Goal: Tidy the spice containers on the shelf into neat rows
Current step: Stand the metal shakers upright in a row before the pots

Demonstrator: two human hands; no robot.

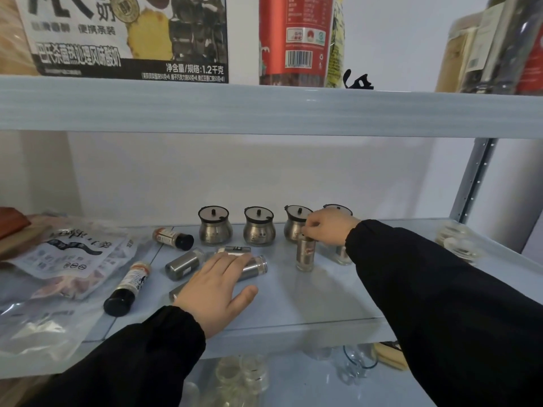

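Several round steel spice jars (215,228) with black-rimmed lids stand in a row at the back of the pale shelf (308,301). In front of them several steel shakers (184,264) lie on their sides. My left hand (217,289) rests flat, fingers spread, on top of one lying shaker (255,267). My right hand (329,224) pinches the top of an upright steel shaker (305,254). Another upright shaker (342,255) is half hidden behind my right sleeve. Two black-capped bottles (173,237) (127,289) lie on the left.
Plastic food bags (67,259) cover the shelf's left part. A clear container (458,242) sits at the right, near the metal upright (473,183). The shelf above holds a printed carton (126,36) and a red bottle (296,36). Glassware (244,374) stands on the shelf below.
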